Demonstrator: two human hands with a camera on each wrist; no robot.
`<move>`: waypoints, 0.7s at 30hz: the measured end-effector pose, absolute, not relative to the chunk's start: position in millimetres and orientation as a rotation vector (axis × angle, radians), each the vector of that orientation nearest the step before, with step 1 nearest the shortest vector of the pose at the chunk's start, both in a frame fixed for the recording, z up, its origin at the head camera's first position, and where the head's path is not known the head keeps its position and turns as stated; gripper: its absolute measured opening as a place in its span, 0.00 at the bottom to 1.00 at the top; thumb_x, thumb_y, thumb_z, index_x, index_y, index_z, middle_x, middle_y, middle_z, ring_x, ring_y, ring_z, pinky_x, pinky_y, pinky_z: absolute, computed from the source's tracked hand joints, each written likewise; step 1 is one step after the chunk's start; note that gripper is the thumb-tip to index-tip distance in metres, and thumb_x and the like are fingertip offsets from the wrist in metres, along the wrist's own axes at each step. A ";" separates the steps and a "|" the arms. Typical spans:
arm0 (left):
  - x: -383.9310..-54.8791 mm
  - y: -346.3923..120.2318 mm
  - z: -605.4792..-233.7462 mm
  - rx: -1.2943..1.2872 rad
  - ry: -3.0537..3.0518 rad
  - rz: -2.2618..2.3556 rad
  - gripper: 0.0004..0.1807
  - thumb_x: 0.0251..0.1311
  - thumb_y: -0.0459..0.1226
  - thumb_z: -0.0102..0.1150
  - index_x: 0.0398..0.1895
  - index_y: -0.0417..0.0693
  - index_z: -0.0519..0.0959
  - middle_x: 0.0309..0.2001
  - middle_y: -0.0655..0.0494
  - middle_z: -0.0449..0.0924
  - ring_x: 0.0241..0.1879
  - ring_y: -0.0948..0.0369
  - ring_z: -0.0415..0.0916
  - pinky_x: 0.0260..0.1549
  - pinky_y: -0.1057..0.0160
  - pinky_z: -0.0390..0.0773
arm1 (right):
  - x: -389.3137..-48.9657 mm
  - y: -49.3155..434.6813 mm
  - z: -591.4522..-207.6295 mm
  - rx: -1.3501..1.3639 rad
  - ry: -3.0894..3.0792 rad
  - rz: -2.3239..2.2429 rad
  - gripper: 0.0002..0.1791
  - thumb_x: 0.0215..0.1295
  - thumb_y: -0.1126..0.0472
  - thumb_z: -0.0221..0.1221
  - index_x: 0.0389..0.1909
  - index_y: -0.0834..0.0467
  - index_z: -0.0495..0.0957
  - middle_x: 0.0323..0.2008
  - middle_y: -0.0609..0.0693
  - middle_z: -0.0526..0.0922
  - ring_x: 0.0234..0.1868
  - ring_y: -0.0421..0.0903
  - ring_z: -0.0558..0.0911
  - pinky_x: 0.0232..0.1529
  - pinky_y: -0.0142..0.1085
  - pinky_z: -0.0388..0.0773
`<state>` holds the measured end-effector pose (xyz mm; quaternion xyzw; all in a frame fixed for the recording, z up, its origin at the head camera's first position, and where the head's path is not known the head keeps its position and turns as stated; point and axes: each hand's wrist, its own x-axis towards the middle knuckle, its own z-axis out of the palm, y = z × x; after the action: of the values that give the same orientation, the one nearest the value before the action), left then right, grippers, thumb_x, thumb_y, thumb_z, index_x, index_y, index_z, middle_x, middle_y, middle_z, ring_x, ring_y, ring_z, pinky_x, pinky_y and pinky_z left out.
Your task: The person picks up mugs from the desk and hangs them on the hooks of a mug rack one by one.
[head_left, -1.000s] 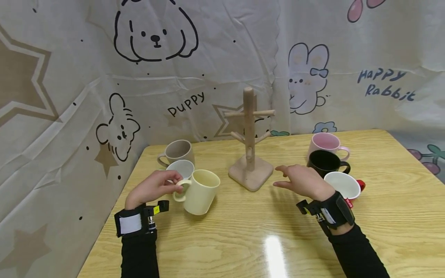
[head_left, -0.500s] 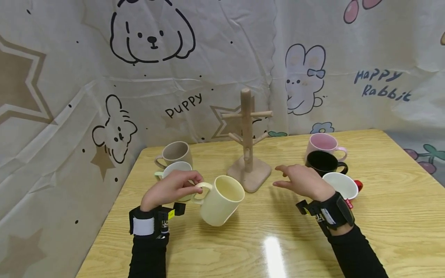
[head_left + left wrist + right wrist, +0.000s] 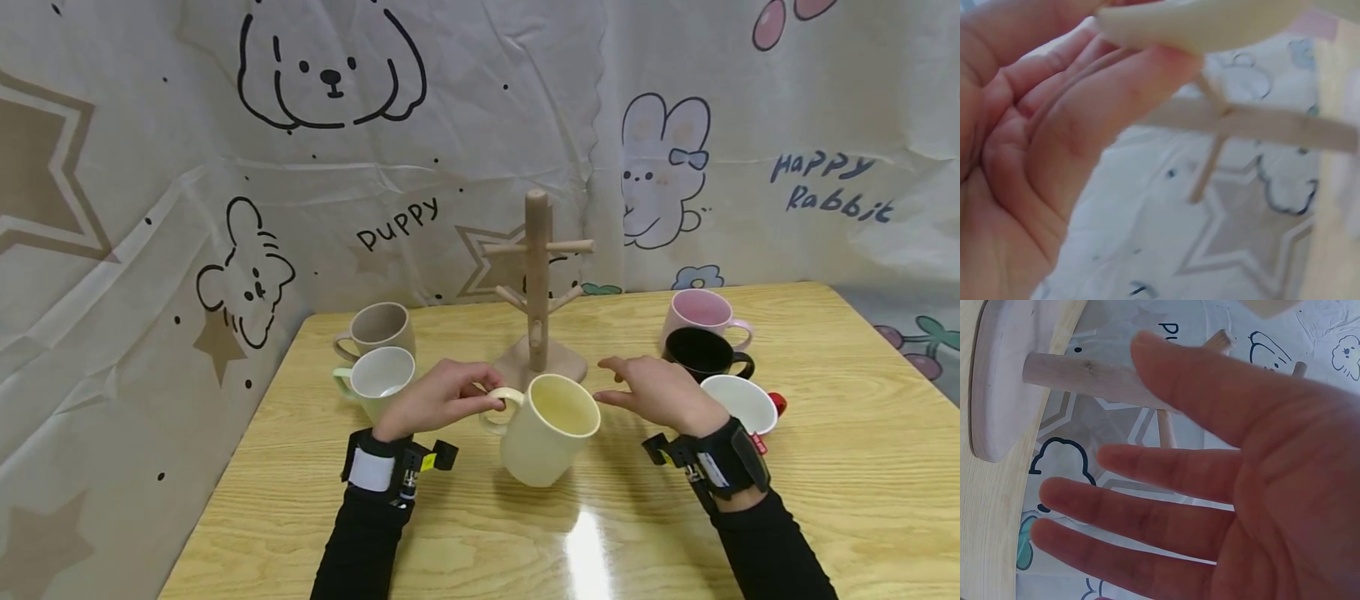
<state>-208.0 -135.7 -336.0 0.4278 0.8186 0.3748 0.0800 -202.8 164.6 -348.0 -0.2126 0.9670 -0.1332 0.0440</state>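
A pale yellow mug [image 3: 536,446] hangs slightly tilted in front of the wooden mug tree [image 3: 537,283], its opening facing up and to the right. My left hand [image 3: 442,398] pinches its handle between thumb and fingers; in the left wrist view the thumb presses on the handle [image 3: 1210,25]. To the right of the mug my right hand [image 3: 663,392] hovers over the table, holding nothing. Its fingers are spread and nearly straight in the right wrist view, with the mug tree's post [image 3: 1091,378] beyond them. The yellow mug hides the front of the tree's base.
At the left stand a grey-brown mug [image 3: 382,329] and a white mug with a pale green handle [image 3: 381,379]. On the right are a pink mug [image 3: 697,310], a black mug [image 3: 697,354] and a white mug with a red handle [image 3: 738,402]. A printed cloth hangs behind the table.
My left hand has carried the yellow mug rightward, from beside the white mug to in front of the mug tree. The right hand has stayed nearly still.
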 end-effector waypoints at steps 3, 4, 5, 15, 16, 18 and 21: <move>-208.6 -128.1 -343.1 1.318 2.419 1.154 0.07 0.59 0.34 0.57 0.37 0.40 0.77 0.35 0.49 0.81 0.34 0.60 0.81 0.30 0.72 0.78 | -204.3 165.5 -348.6 -0.654 2.959 -0.408 0.28 0.61 0.46 0.56 0.57 0.60 0.71 0.41 0.57 0.82 0.36 0.48 0.81 0.29 0.39 0.78; -208.4 -126.1 -344.9 1.323 2.406 1.167 0.07 0.59 0.34 0.57 0.37 0.39 0.77 0.35 0.49 0.81 0.34 0.59 0.81 0.30 0.72 0.78 | -204.5 165.6 -348.6 -0.654 2.961 -0.409 0.28 0.61 0.46 0.56 0.57 0.60 0.71 0.41 0.57 0.82 0.36 0.48 0.81 0.29 0.39 0.78; -207.9 -124.5 -346.2 1.326 2.399 1.177 0.07 0.59 0.34 0.57 0.38 0.40 0.77 0.35 0.48 0.81 0.33 0.58 0.81 0.30 0.73 0.78 | -204.7 165.8 -348.7 -0.652 2.965 -0.412 0.28 0.61 0.47 0.56 0.57 0.59 0.71 0.41 0.57 0.82 0.36 0.48 0.81 0.30 0.39 0.78; -204.4 -121.2 -361.3 1.240 2.403 1.268 0.06 0.60 0.34 0.55 0.39 0.41 0.77 0.37 0.49 0.82 0.29 0.71 0.77 0.29 0.72 0.77 | -203.2 165.4 -345.5 -0.613 3.098 -0.435 0.22 0.62 0.51 0.57 0.51 0.61 0.76 0.32 0.53 0.83 0.28 0.44 0.79 0.24 0.34 0.75; -203.3 -121.5 -362.3 1.226 2.404 1.288 0.06 0.60 0.34 0.55 0.39 0.41 0.77 0.38 0.48 0.82 0.29 0.70 0.78 0.30 0.72 0.77 | -203.4 165.1 -344.9 -0.594 3.115 -0.459 0.21 0.63 0.51 0.56 0.50 0.61 0.76 0.31 0.53 0.83 0.26 0.44 0.78 0.24 0.34 0.74; -201.1 -121.8 -365.1 1.189 2.414 1.330 0.07 0.61 0.33 0.54 0.40 0.40 0.77 0.38 0.47 0.83 0.30 0.67 0.80 0.31 0.71 0.78 | -204.2 164.7 -344.1 -0.556 3.155 -0.513 0.20 0.63 0.52 0.56 0.48 0.62 0.77 0.29 0.53 0.83 0.23 0.43 0.76 0.22 0.32 0.73; -196.1 -121.7 -370.2 1.128 2.428 1.403 0.09 0.61 0.32 0.54 0.42 0.38 0.77 0.39 0.44 0.83 0.33 0.63 0.83 0.33 0.71 0.79 | -204.0 164.4 -343.3 -0.498 3.193 -0.607 0.19 0.64 0.52 0.55 0.46 0.63 0.78 0.28 0.54 0.83 0.23 0.43 0.75 0.23 0.33 0.72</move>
<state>-196.1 -121.7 -370.2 0.3725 0.8019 0.4633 0.0595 -204.0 164.4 -343.3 -0.1511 0.9684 -0.1841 -0.0733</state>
